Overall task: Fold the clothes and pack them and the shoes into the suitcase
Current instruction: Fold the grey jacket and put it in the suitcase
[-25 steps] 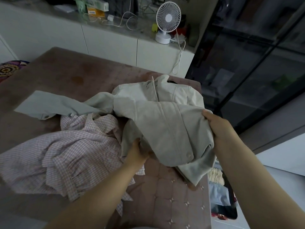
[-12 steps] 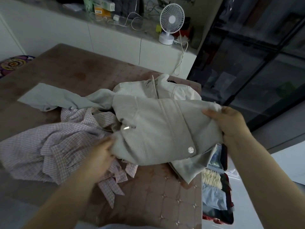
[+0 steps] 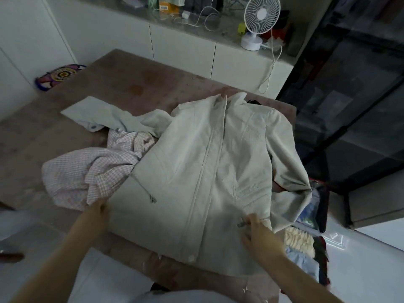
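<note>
A pale beige zip jacket (image 3: pixel 203 171) lies spread front-up on the brown quilted bed (image 3: pixel 122 79), collar away from me. One sleeve stretches to the left, the other hangs off the bed's right edge. My left hand (image 3: pixel 98 209) grips the jacket's lower left hem. My right hand (image 3: pixel 255 228) pinches the lower right hem by a drawstring toggle. A crumpled pink checked shirt (image 3: pixel 87 173) lies to the left, partly under the jacket. An open suitcase (image 3: pixel 321 206) with folded clothes in it sits on the floor to the right. No shoes are visible.
A white cabinet (image 3: pixel 183 49) runs behind the bed, carrying a white desk fan (image 3: pixel 259 18), cables and boxes. A dark glass wardrobe (image 3: pixel 354 84) stands at right. A colourful patterned mat (image 3: pixel 59 76) lies at the far left. The floor at right is white.
The jacket was bunched up and held above the bed; it now lies spread flat. Both hands have moved down to its lower hem, nearer to me.
</note>
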Demonstrator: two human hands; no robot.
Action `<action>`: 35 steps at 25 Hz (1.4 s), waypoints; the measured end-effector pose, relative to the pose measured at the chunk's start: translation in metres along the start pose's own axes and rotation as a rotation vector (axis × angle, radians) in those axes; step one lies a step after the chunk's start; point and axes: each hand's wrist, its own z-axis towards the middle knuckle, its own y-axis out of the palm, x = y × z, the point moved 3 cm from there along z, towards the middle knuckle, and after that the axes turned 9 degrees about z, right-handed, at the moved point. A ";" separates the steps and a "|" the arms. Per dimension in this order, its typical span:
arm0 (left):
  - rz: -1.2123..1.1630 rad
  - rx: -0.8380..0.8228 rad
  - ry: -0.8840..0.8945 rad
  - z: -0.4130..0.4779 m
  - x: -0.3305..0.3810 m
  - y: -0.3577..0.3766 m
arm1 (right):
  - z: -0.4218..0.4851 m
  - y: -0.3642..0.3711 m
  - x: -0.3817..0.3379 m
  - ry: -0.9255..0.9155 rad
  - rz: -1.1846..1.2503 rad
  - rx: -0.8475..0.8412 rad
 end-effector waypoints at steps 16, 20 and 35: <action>0.307 -0.014 0.612 -0.007 0.155 0.037 | -0.005 -0.059 0.076 0.653 0.772 0.425; 0.628 -0.374 0.795 -0.022 0.174 0.081 | -0.026 -0.161 0.054 0.443 0.664 0.774; -0.416 -0.089 0.402 -0.029 0.269 -0.031 | 0.052 -0.180 -0.165 -0.182 0.710 -0.095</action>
